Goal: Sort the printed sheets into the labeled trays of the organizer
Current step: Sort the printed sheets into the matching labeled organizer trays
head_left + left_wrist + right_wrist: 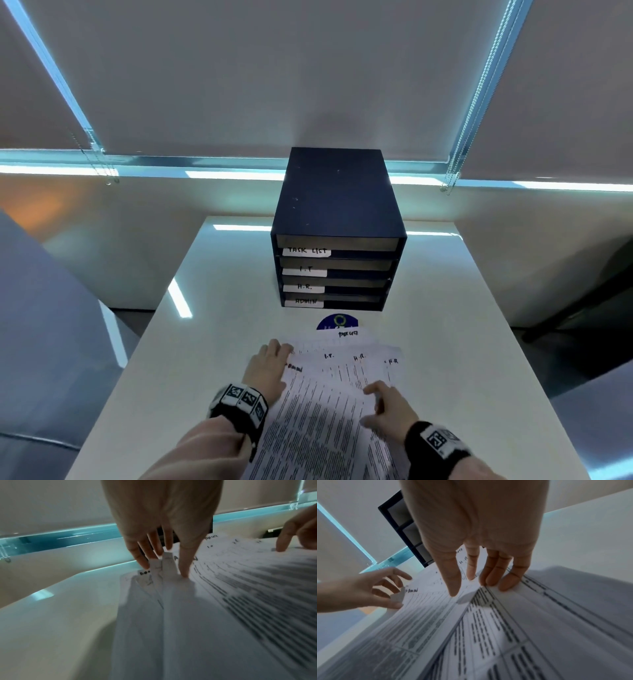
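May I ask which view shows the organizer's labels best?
The head view: all four labels face it, readable. The right wrist view shows only the organizer's frame behind the right hand; the left wrist view, a sliver between fingers.

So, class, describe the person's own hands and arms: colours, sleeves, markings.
Both hands are bare: left hand, right hand. Each wrist wears a black band carrying white tiles with black square-code markings: left band, right band. A pale beige sleeve covers the left forearm.
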{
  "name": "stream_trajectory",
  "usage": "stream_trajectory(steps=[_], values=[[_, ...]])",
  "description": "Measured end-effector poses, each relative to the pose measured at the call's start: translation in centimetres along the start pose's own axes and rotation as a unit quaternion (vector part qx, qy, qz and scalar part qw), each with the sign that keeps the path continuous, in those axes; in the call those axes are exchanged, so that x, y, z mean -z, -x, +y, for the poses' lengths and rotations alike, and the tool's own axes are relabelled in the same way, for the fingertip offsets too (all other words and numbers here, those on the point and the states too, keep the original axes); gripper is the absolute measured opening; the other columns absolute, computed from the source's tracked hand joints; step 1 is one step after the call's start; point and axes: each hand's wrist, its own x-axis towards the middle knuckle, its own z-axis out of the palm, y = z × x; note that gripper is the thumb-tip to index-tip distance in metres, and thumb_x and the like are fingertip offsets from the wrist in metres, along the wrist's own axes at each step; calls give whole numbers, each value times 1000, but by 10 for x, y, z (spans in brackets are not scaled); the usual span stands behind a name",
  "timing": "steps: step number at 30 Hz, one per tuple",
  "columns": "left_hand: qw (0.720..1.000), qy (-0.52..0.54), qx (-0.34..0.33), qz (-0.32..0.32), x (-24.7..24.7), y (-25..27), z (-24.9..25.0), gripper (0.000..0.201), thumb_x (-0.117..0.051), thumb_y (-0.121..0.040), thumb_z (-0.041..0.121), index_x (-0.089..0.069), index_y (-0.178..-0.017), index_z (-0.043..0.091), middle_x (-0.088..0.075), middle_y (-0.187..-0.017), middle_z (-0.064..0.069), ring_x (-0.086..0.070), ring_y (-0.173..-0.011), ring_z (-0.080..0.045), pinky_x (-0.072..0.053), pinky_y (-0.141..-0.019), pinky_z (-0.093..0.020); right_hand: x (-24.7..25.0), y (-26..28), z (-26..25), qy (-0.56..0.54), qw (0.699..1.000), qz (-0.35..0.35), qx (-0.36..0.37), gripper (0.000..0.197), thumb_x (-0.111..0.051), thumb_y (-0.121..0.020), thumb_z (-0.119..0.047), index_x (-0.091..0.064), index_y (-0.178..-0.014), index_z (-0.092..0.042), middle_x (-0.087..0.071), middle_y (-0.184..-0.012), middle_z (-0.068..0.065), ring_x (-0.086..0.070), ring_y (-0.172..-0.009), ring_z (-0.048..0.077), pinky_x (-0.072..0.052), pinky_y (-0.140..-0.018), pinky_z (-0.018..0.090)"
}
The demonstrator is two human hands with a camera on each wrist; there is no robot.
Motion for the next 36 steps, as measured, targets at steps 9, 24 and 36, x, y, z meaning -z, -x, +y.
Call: stream_trajectory(steps=[9,24,36], values=[[998,-35,-3,56,0,28,4,47,-58,-83,18,-39,-126,23,-39,-125,0,-39,-111,-22,-39,-94,-33,-14,16,-12,89,994,62,-15,44,-63,-74,-19,-42,-113,-23,-29,-111,2,-48,-97,21,-46,-79,26],[621,775,111,-24,83,23,2,30,-51,-94,15,-55,-116,-5,-67,-92,-18,-68,-69,-21,-57,-62,-27,62,20,-56,-419,903,81,56,18,-52,-97,-14,-49,-113,-7,-53,-76,13,-46,-59,21,-37,-54,28],[605,786,130,1,53,21,5,27,-40,-100,14,-60,-112,2,-66,-105,-17,-65,-84,-24,-55,-70,-31,64,15,-57,-519,852,50,38,33,-63,-90,-21,-51,-114,-2,-63,-108,17,-70,-78,19,-58,-67,29]])
